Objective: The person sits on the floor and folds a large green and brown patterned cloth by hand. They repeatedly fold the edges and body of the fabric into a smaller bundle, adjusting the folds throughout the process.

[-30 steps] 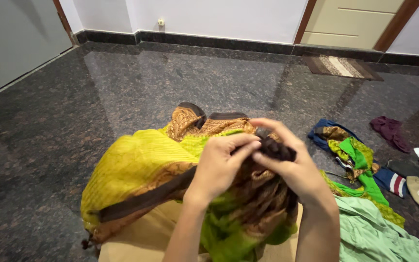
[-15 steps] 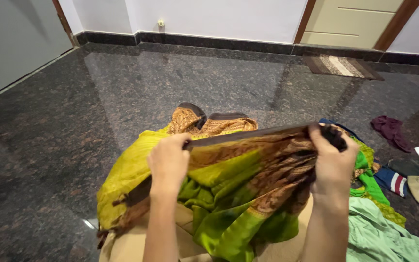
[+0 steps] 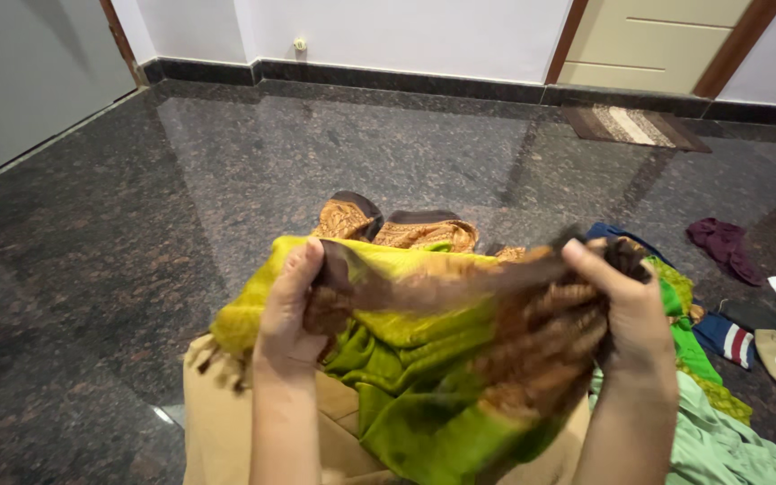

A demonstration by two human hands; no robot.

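Both hands hold one green and brown cloth (image 3: 424, 359) up over the floor (image 3: 136, 233). The left hand (image 3: 294, 310) is clamped on the cloth's left end, fingers curled over its upper edge, where the fabric turns yellow-green. The right hand (image 3: 626, 305) is clamped on a bunched brown patterned part of the same cloth, thumb on top. Between the hands the dark brown border is stretched nearly level, blurred in the middle. The rest of the cloth hangs below in green folds, down over a tan cloth (image 3: 226, 422) lying at the near edge of the floor.

Behind the held cloth, an orange patterned cloth (image 3: 397, 229) with dark trim rests on the floor. To the right lies a heap of clothes (image 3: 720, 332): bright green, dark blue with a red and white stripe, and a pale green piece (image 3: 729, 449) at the near right corner. A maroon garment (image 3: 720, 247) lies apart, further right. A striped mat (image 3: 630, 126) sits by the door (image 3: 657, 40) at the far wall.
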